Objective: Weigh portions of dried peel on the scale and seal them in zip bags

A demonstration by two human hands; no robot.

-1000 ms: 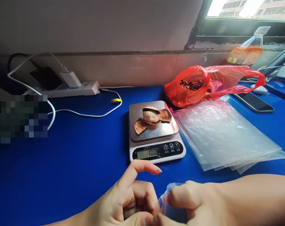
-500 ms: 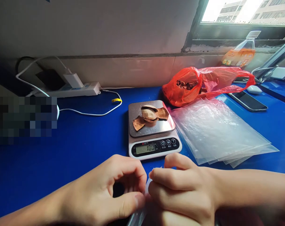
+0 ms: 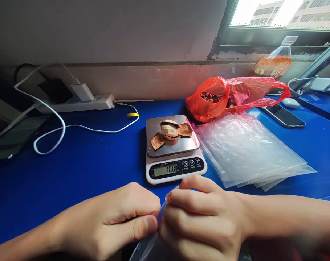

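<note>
Head view: left hand (image 3: 118, 217) and right hand (image 3: 203, 217) both grip a clear bag (image 3: 151, 248), nearer the wearer than the scale (image 3: 177, 149), which carries brown dried pieces (image 3: 170, 131) and reads 10.0 on the blue surface (image 3: 72, 174).

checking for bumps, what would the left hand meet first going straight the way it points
Probably the clear plastic bag right by it, then the right hand, though depth is unclear.

A clear plastic bag (image 3: 151, 247) slants, partly hidden, between the fingers (image 3: 150, 224).
</note>
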